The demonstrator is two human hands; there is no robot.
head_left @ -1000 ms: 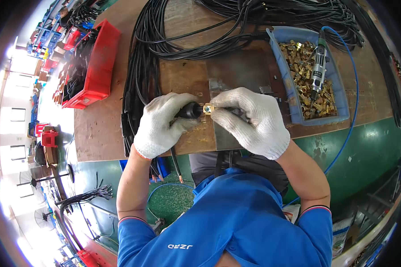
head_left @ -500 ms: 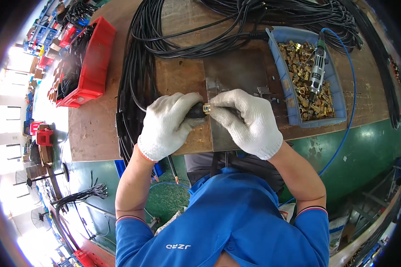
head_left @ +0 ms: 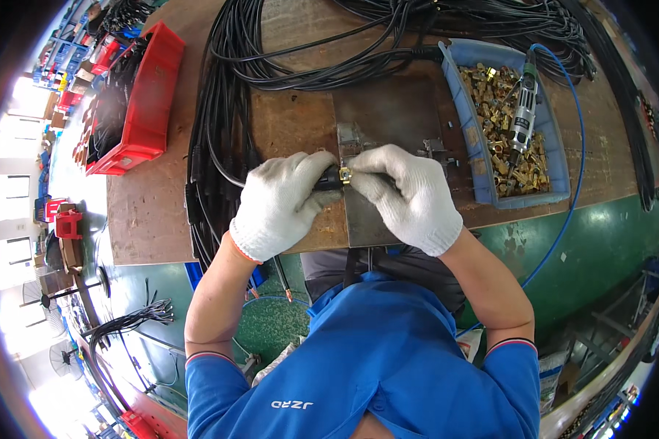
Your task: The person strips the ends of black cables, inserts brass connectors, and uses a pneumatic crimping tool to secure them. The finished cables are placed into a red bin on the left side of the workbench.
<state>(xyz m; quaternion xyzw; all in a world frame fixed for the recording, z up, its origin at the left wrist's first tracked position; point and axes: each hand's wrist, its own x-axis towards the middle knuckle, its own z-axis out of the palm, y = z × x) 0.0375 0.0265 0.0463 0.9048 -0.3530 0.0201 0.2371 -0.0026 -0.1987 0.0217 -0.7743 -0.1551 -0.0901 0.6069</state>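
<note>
While both gloved hands meet over the middle of the workbench (head_left: 146,219), the left hand (head_left: 282,205) is wrapped around the end of a black cable (head_left: 328,181), its fingers curled tightly about the cable's dark plug end. Just to its right, the right hand (head_left: 410,197) has its thumb and forefinger pressed together on a small brass fitting (head_left: 345,174), which sits at the tip of the cable, touching it, between the two hands. Both hands wear white knit gloves. Beneath them lies a dark metal plate (head_left: 388,124) set on the brown wooden top, with a small metal fixture (head_left: 433,148) just beyond the right hand.

At the far right stands a blue plastic bin (head_left: 461,110) filled with brass fittings (head_left: 498,146), and a grey rotary hand tool (head_left: 523,110) lies across the heap, a blue hose (head_left: 575,168) running from it down over the near edge of the bench. A thick bundle of black cables (head_left: 227,95) loops across the far side and down the left of the plate. Well to the left sits a red plastic crate (head_left: 150,95). A loose cable with a copper-coloured tip (head_left: 282,278) hangs off the near edge below the left hand.
</note>
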